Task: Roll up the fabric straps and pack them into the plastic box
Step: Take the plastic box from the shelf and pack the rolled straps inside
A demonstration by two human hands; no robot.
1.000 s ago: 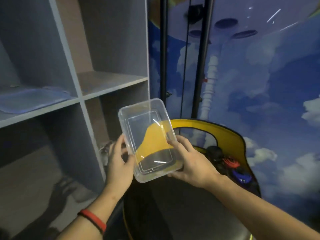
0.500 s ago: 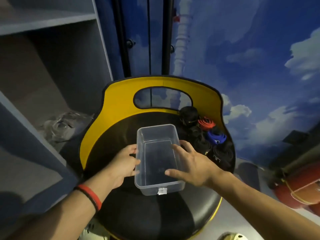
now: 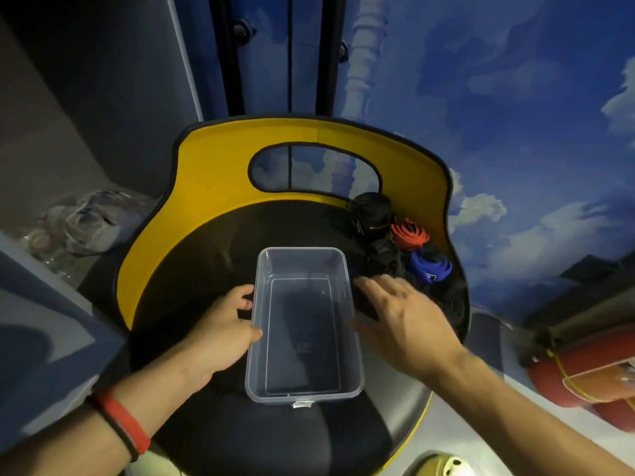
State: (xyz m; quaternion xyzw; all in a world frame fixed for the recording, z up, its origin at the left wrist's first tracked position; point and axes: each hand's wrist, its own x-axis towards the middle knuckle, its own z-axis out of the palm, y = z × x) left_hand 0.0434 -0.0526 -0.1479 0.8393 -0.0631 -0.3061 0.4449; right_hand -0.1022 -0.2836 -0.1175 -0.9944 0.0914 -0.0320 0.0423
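On the head camera I saw the plastic box standing empty on the black chair seat, between the two hands. The left hand lay against the box's outer wall, thumb at the rim, fingers loosely bent, not clasping it. The right hand was spread and relaxed just beside the opposite wall, holding nothing. Just beyond its fingertips lay the fabric straps: a blue strap, a red strap and black straps, heaped against the yellow backrest.
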